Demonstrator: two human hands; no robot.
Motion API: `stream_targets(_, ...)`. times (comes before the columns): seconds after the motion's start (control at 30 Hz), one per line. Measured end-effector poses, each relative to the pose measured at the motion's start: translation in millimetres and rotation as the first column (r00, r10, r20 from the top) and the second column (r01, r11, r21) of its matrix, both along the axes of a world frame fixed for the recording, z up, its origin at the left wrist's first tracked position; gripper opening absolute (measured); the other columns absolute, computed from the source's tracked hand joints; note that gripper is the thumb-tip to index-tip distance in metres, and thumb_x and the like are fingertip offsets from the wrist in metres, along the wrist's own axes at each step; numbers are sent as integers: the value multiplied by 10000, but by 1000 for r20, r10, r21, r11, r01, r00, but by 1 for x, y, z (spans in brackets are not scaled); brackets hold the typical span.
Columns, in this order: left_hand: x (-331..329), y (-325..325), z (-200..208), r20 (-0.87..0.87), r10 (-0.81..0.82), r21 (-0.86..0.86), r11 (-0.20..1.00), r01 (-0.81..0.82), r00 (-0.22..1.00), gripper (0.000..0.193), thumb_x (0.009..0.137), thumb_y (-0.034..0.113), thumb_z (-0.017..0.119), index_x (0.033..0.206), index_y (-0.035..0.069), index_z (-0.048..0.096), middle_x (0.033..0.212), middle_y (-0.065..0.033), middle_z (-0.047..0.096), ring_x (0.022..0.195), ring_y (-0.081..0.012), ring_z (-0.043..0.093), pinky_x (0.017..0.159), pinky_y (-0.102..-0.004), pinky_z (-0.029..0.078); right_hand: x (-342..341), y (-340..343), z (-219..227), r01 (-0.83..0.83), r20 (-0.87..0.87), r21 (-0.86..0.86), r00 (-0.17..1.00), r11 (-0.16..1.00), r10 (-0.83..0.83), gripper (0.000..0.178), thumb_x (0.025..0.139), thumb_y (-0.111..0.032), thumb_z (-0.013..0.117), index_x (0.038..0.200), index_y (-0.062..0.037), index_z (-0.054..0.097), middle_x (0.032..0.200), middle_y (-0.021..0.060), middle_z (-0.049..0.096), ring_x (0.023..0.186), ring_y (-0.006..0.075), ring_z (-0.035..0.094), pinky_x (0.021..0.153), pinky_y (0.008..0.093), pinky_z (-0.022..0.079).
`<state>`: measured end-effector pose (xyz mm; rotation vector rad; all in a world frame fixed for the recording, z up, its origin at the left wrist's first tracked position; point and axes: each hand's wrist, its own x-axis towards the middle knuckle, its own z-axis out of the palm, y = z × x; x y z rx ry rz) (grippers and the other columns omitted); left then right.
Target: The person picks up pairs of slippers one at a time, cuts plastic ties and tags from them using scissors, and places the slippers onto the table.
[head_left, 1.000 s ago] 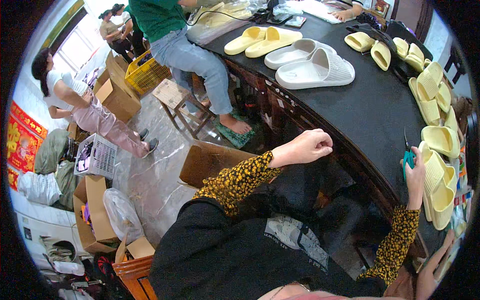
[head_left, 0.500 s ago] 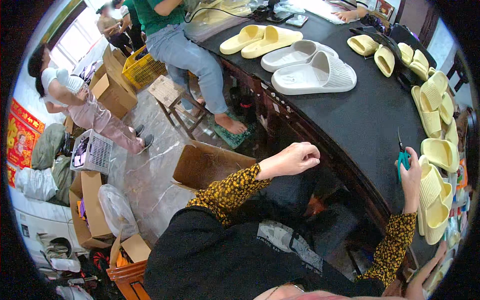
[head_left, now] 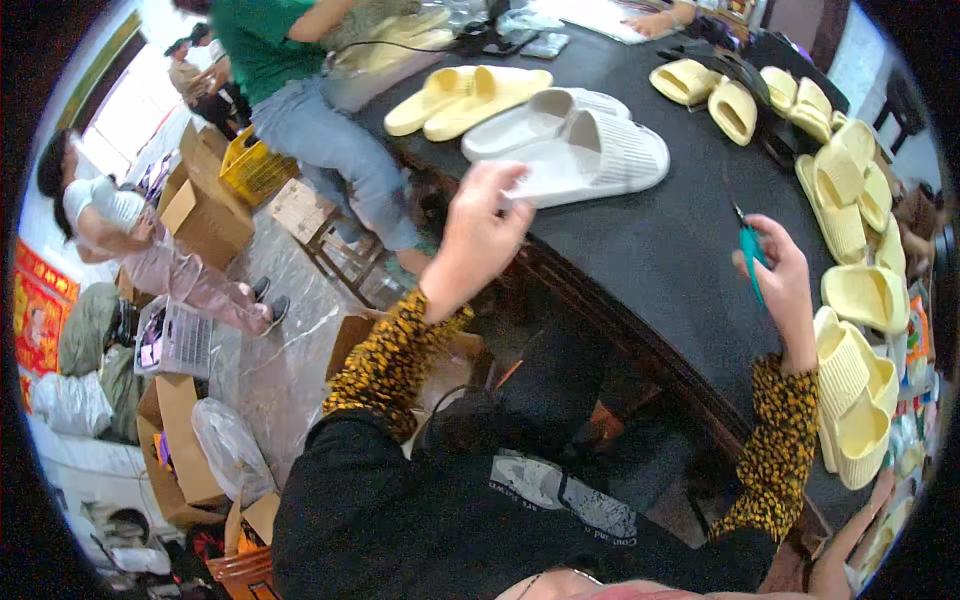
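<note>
My left hand [head_left: 478, 235] reaches to the heel end of the nearer light grey slide slipper [head_left: 610, 160]. Its thumb and fingers are apart around that end; whether they touch it I cannot make out. The other grey slipper [head_left: 520, 122] lies right behind. Over the black table, my right hand [head_left: 780, 265] is closed on small scissors [head_left: 750, 255] with teal handles, their thin pointed tip directed away from me. A pale yellow pair of slippers [head_left: 487, 100] stands farther left on the table.
Several yellow slippers [head_left: 865, 295] line the right side of the black table [head_left: 650, 270]. A person in a green top [head_left: 270, 50] sits at the far left of the table beside a wooden stool [head_left: 305, 215]. Cardboard boxes [head_left: 185, 440] and a grey basket [head_left: 175, 335] stand on the floor.
My left hand has moved forward and left, from the table edge to the grey slipper, its fingers opening out. My right hand, with the scissors, has shifted forward and left.
</note>
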<state>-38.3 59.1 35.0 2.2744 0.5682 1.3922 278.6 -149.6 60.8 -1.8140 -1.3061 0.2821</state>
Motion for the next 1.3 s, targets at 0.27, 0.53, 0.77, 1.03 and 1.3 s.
stream_targets(0.27,35,99,8,-271,239,195,962,-190,932,414,831,188,663,1168,-41,589,1200,-232,580,1164,-365,516,1009,-421,400,-5,10,-31,-73,-425,41,901,997,83,471,794,-52,760,1220,-26,563,831,-19,607,723,36,545,630,189,442)
stream_targets(0.53,106,147,6,-651,-113,-157,987,12,751,459,821,333,691,1053,-61,644,991,-229,673,934,-329,646,817,-378,494,-12,5,-41,-91,-460,30,883,995,95,463,796,-36,758,1206,3,547,855,8,636,754,54,595,669,201,480)
stream_targets(0.77,149,88,-4,-537,-140,4,986,169,832,142,836,73,583,867,-63,609,774,-166,609,714,-275,602,672,-357,471,5,0,-48,50,-432,239,900,970,60,442,811,-115,766,1178,6,551,828,21,643,760,72,596,689,226,481)
stream_targets(1.03,125,-32,-2,-486,-175,81,966,243,856,79,815,4,575,874,-44,551,871,-184,546,816,-364,550,711,-421,454,12,-6,-33,25,-128,155,992,988,-5,579,787,-235,799,1237,-16,509,954,26,568,867,91,521,775,234,435)
stream_targets(1.3,78,-74,-24,-317,-10,6,1000,12,948,86,800,-33,591,866,-36,536,825,-160,512,736,-337,522,626,-405,428,7,-28,-10,-252,-144,-120,961,960,234,553,717,-138,818,1190,-58,545,897,10,548,825,94,503,736,250,433)
